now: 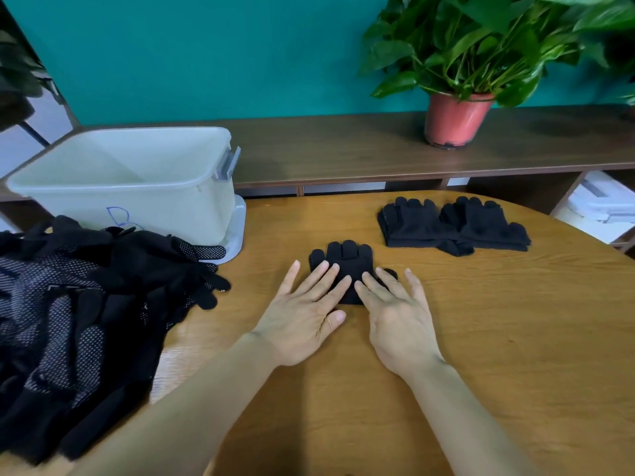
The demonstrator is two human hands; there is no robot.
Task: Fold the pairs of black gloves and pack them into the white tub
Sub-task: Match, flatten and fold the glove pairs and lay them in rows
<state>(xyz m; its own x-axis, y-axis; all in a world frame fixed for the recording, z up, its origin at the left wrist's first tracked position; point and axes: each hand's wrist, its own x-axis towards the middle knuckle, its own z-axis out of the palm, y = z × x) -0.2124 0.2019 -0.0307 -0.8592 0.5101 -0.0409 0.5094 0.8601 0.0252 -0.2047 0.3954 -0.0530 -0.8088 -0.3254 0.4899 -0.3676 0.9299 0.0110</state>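
Two open hands press one pair (343,262) of black gloves flat on the table (481,338), near its middle. The left hand (302,314) and right hand (398,321) lie side by side, fingers straight and spread, covering the pair's near end. Its glove fingers point away from the person. Neither hand has a grip on anything; they only press.

The pair should be light, limp and hard to damage. It will likely slump unless both layers are pinched together at the near end or along a fold. It looks thin, knitted and matte, with pale dots along its left edge.

A loose heap (86,304) lies at the left, the white tub (137,187) behind it with no gloves showing inside. Neat stacks (453,225) sit well apart to the right.
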